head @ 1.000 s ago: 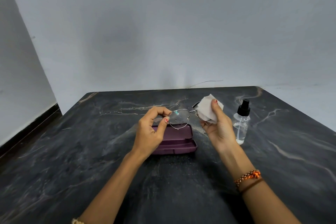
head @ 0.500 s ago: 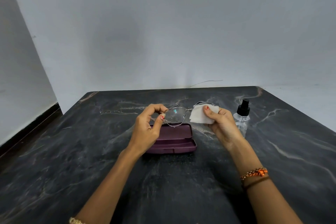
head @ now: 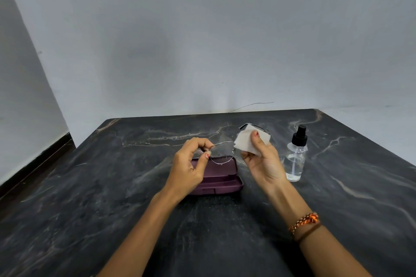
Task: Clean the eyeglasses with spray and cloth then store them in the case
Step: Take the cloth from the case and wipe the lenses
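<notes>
Seen from above: thin wire-framed eyeglasses (head: 222,153) pinched at the left lens rim by the left hand (head: 191,164), raised over an open maroon hard-shell glasses case (head: 219,177) lying on a black marble-patterned table (head: 90,198). To the right, a folded white cleaning cloth (head: 251,140) pressed over the other lens under the thumb of the right hand (head: 263,164), an orange braided bracelet (head: 304,222) and a brown band on that wrist. Just beside that hand, upright on the table, a clear glass spray bottle with a black pump top (head: 296,155), partly filled with clear liquid.
</notes>
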`<state>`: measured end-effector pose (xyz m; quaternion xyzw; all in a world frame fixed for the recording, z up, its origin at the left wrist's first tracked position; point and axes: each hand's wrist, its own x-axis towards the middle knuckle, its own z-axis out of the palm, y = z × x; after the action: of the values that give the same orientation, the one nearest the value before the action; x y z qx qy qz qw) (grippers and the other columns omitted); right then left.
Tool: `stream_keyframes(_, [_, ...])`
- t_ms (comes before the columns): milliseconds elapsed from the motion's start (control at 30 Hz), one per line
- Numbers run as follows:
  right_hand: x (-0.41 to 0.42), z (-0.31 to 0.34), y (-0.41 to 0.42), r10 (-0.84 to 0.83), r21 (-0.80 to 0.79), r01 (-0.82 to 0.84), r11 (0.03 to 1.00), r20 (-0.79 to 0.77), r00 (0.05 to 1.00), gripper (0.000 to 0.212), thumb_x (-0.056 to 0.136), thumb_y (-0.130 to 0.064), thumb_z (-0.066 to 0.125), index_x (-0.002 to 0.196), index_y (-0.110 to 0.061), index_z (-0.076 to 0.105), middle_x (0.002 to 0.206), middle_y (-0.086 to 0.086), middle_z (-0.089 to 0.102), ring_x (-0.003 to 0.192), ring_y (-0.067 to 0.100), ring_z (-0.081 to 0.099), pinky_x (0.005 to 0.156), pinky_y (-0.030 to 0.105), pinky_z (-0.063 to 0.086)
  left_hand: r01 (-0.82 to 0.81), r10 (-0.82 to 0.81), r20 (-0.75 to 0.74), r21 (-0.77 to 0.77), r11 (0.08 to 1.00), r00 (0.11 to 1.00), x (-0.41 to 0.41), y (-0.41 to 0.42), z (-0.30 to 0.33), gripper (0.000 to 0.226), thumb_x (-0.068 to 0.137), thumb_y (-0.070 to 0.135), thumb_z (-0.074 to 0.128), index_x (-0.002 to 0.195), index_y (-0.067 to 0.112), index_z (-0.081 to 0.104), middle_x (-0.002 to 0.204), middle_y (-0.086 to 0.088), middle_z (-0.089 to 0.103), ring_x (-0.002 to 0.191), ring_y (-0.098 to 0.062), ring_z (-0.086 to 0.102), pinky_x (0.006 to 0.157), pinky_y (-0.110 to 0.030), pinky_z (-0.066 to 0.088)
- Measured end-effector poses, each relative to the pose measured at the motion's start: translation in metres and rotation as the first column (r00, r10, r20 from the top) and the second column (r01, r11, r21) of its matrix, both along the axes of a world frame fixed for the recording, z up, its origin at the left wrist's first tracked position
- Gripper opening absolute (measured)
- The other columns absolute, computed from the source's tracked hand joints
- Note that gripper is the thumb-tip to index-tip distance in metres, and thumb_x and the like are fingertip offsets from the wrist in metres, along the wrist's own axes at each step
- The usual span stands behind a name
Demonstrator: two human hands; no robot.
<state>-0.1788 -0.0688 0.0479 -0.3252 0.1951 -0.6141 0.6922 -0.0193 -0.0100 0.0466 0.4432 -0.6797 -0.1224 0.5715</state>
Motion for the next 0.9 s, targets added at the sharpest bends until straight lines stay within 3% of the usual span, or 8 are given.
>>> stream_keyframes(133, [-0.010,0.003,-0.002,-0.017,-0.163,-0.023,0.986,-0.240,0.971,0.029,0.050,-0.025,0.073,0.076,-0.013,0.070,0.068,-0.003,0.074,0.069,0.006,0.069,0.059,0.016,0.055,-0.024,0.024,-0.036,-0.006,1.000,0.999,0.007,-0.001,0.004,0.019,0.080,0.011,0.046,0.087,0.026,0.053,0.089,0.003,0.057,0.089,-0.002,0.054,0.082,-0.008,0.041])
stream_keyframes(233, [-0.019,0.004,-0.003,-0.038,-0.244,-0.072,0.967,-0.420,0.907,0.014,0.058,-0.022,0.071,0.070,-0.016,0.074,0.070,-0.004,0.075,0.070,0.006,0.069,0.061,0.016,0.054,-0.028,0.028,-0.002,0.000,1.000,1.000,0.012,-0.001,0.006,0.016,0.079,0.011,0.046,0.088,0.022,0.053,0.090,0.008,0.056,0.086,0.003,0.053,0.078,-0.006,0.041])
stream_keyframes(333, [-0.026,0.007,-0.004,-0.043,-0.240,-0.093,0.966,-0.505,0.862,0.014,0.064,-0.020,0.066,0.076,-0.015,0.072,0.072,-0.005,0.075,0.072,0.006,0.069,0.062,0.015,0.054,-0.018,0.017,0.015,0.020,1.000,1.000,0.014,-0.001,0.008,0.016,0.080,0.013,0.046,0.088,0.025,0.053,0.090,0.010,0.057,0.085,0.000,0.054,0.077,-0.009,0.041])
stream_keyframes(533, [-0.020,0.006,-0.008,-0.019,-0.010,0.017,1.000,-0.191,0.981,0.012,0.076,-0.019,0.059,0.083,-0.011,0.062,0.073,0.000,0.068,0.067,0.009,0.061,0.046,0.015,0.047,0.000,0.001,-0.023,0.039,0.999,1.000,0.010,-0.001,0.005,0.018,0.085,0.001,0.050,0.093,0.017,0.055,0.092,0.007,0.057,0.092,-0.005,0.055,0.081,-0.007,0.042])
stream_keyframes(633, [-0.018,0.006,-0.005,-0.013,0.070,0.014,0.997,-0.021,1.000,0.008,0.084,-0.018,0.055,0.083,-0.012,0.060,0.067,-0.001,0.071,0.062,0.009,0.065,0.046,0.015,0.048,0.025,-0.026,0.027,0.056,0.998,0.999,0.003,0.001,0.004,0.026,0.084,-0.006,0.050,0.093,0.018,0.054,0.091,0.007,0.055,0.086,0.002,0.053,0.076,-0.005,0.042])
stream_keyframes(700, [-0.015,0.005,-0.003,-0.014,0.092,0.008,0.996,0.059,0.998,0.010,0.086,-0.019,0.054,0.081,-0.014,0.060,0.062,-0.003,0.071,0.057,0.007,0.066,0.047,0.015,0.049,0.033,-0.036,0.050,0.061,0.998,0.998,-0.002,0.002,0.003,0.028,0.083,-0.007,0.051,0.091,0.021,0.053,0.089,0.002,0.054,0.084,-0.004,0.052,0.073,-0.005,0.042])
stream_keyframes(833, [-0.009,0.004,-0.001,-0.023,0.067,0.019,0.998,0.057,0.998,0.008,0.083,-0.019,0.055,0.081,-0.013,0.060,0.061,-0.005,0.070,0.057,0.005,0.065,0.049,0.014,0.049,0.038,-0.044,0.102,0.063,0.997,0.994,-0.004,0.003,0.001,0.025,0.082,-0.006,0.054,0.089,0.019,0.054,0.086,-0.003,0.055,0.086,-0.017,0.053,0.082,-0.021,0.043])
stream_keyframes(900, [-0.008,0.003,-0.002,-0.013,0.017,0.012,1.000,0.005,1.000,0.008,0.080,-0.017,0.056,0.085,-0.010,0.059,0.063,-0.005,0.071,0.061,0.005,0.066,0.050,0.014,0.050,0.034,-0.038,0.086,0.055,0.998,0.996,-0.003,0.003,0.002,0.026,0.082,-0.006,0.053,0.089,0.019,0.054,0.087,-0.005,0.055,0.085,-0.015,0.052,0.079,-0.013,0.042])
